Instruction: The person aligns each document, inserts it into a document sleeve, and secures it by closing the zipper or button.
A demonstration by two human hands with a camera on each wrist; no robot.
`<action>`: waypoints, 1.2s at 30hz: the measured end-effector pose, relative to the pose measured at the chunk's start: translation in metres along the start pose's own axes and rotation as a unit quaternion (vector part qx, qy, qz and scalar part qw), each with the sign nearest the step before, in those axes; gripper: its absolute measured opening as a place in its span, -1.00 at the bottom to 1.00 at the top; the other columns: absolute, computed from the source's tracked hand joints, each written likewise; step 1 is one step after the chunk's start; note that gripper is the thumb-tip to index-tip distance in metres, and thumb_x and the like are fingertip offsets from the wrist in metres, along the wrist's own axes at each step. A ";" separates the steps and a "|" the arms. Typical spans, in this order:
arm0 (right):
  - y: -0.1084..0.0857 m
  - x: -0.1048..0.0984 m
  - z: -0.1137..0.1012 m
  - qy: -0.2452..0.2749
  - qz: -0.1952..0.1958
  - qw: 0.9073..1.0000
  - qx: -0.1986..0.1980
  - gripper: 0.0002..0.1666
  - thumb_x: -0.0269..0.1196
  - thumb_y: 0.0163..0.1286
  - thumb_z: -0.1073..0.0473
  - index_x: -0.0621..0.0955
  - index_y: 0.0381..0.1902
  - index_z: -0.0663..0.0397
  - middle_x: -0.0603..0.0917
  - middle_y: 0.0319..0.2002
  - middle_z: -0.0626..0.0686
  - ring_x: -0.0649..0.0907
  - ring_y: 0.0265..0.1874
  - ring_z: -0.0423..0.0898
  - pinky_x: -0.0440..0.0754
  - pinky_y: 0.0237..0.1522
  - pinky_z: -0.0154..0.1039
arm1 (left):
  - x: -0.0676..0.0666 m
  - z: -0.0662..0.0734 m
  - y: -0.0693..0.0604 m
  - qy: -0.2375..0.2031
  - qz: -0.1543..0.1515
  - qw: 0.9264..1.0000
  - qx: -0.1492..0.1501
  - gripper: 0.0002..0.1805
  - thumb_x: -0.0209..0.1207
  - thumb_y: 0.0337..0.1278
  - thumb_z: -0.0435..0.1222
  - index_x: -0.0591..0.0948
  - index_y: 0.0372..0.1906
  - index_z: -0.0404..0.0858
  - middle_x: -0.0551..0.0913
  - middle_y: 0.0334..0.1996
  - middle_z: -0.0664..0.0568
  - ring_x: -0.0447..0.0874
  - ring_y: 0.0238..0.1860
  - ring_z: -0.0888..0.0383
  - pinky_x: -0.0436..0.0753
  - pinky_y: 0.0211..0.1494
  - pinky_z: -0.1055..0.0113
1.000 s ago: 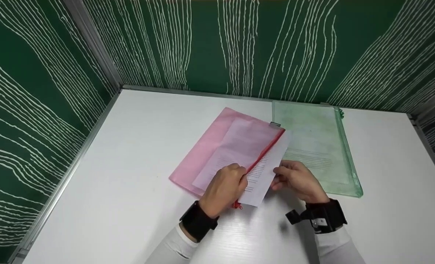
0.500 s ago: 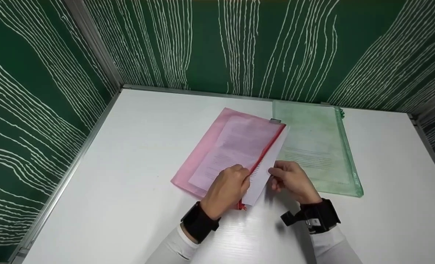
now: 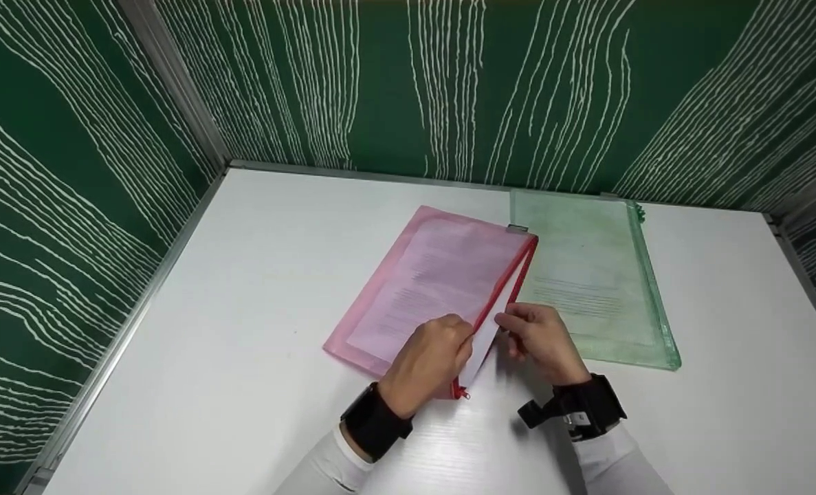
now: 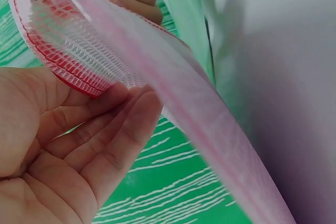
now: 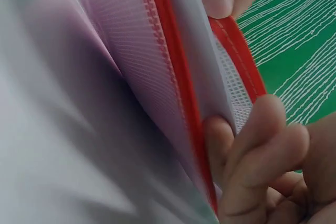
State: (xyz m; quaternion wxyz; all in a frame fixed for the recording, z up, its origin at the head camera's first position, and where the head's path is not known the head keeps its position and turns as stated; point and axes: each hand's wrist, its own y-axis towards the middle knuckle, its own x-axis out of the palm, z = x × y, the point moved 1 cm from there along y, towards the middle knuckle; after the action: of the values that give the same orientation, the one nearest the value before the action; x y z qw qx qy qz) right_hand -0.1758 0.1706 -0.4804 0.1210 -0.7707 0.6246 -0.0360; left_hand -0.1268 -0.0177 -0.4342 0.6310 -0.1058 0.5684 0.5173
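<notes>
A pink mesh zipper pouch (image 3: 397, 275) with red zipper edges lies slanted at mid-table, its mouth gaping toward the lower right. Printed white paper (image 3: 490, 328) is nearly all inside; a strip shows between the red edges. My left hand (image 3: 429, 359) grips the upper red edge near the zipper pull (image 3: 463, 392) and lifts it. At the mouth, my right hand (image 3: 544, 338) pinches the paper's outer edge, close beside the lower red edge. The right wrist view shows a fingertip (image 5: 218, 135) between the paper and one zipper edge. In the left wrist view, curled fingers (image 4: 134, 124) hold the mesh.
A green zipper pouch (image 3: 597, 275) with printed paper inside lies at the back right, its left part under the pink pouch. The white table (image 3: 256, 275) ends at green walls (image 3: 380, 82) with wavy white lines.
The paper has slid left and deeper into the pink pouch, and the lower red edge now shows. My right hand has moved left with it; my left hand keeps its grip, shifting slightly right.
</notes>
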 end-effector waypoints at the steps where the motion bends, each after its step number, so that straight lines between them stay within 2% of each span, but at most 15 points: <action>1: 0.000 0.000 0.000 -0.004 0.002 1.000 0.002 -0.68 0.23 0.25 0.15 0.51 -0.35 0.40 0.44 -0.77 -0.02 0.42 -0.84 -0.18 0.31 -0.77 -0.33 | 0.000 0.000 0.000 -0.002 0.000 1.000 0.001 -0.80 0.09 0.04 -0.42 0.52 -0.64 -0.21 0.43 -0.68 0.12 0.39 -0.61 0.32 0.32 -0.56 0.57; 7: 0.000 0.002 0.000 -0.028 0.004 1.000 0.002 -0.64 0.25 0.22 0.07 0.55 -0.32 0.35 0.48 -0.73 0.04 0.44 -0.82 -0.16 0.33 -0.76 -0.29 | 0.000 0.002 0.000 -0.020 0.002 1.000 0.000 -0.79 0.08 0.05 -0.43 0.51 -0.63 -0.20 0.41 -0.68 0.14 0.34 -0.61 0.36 0.29 -0.56 0.60; 15: 0.003 0.005 0.003 -0.042 0.021 0.999 -0.001 -0.71 0.28 0.19 0.09 0.59 -0.32 0.24 0.52 -0.72 0.00 0.50 -0.78 -0.17 0.42 -0.71 -0.33 | -0.003 0.003 0.000 -0.044 0.010 0.999 0.001 -0.83 0.07 0.07 -0.41 0.55 -0.57 -0.21 0.45 -0.65 0.14 0.37 -0.59 0.36 0.33 -0.53 0.61; 23: 0.002 0.009 0.003 -0.075 0.051 0.995 -0.034 -0.74 0.30 0.16 0.08 0.60 -0.39 0.20 0.55 -0.69 0.03 0.45 -0.80 -0.18 0.40 -0.74 -0.30 | -0.007 0.003 0.001 -0.071 0.019 0.997 -0.015 -0.81 0.05 0.10 -0.40 0.53 -0.58 -0.19 0.44 -0.63 0.17 0.35 -0.57 0.38 0.33 -0.51 0.64; 29: 0.002 0.013 0.004 -0.078 0.073 0.994 -0.028 -0.71 0.31 0.16 0.06 0.59 -0.43 0.21 0.60 -0.65 0.07 0.43 -0.81 -0.20 0.37 -0.76 -0.33 | -0.009 0.002 0.001 -0.087 0.024 0.996 -0.023 -0.81 0.05 0.12 -0.39 0.53 -0.57 -0.19 0.41 -0.63 0.19 0.32 -0.57 0.38 0.30 -0.51 0.64; 33: -0.005 0.014 -0.009 -0.083 0.071 0.994 -0.027 -0.70 0.29 0.18 0.06 0.59 -0.42 0.25 0.58 -0.62 0.15 0.46 -0.78 -0.18 0.42 -0.71 -0.30 | -0.011 0.000 0.001 -0.092 0.036 0.995 -0.027 -0.81 0.05 0.11 -0.40 0.55 -0.56 -0.20 0.45 -0.61 0.18 0.36 -0.56 0.38 0.35 -0.48 0.64; 36: -0.016 0.014 -0.028 -0.104 0.060 0.991 -0.052 -0.78 0.25 0.22 0.17 0.59 -0.39 0.27 0.57 -0.56 0.25 0.47 -0.75 -0.15 0.46 -0.67 -0.29 | -0.013 -0.003 0.003 -0.094 0.053 0.994 -0.033 -0.82 0.06 0.09 -0.41 0.56 -0.57 -0.21 0.48 -0.61 0.16 0.40 -0.55 0.38 0.39 -0.46 0.64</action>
State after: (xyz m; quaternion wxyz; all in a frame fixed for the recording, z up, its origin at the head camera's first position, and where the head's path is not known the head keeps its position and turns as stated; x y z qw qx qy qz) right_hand -0.1634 0.1563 -0.4515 0.1472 -0.7363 0.6551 0.0839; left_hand -0.1282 -0.0260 -0.4231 0.6492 -0.0469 0.4944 0.5761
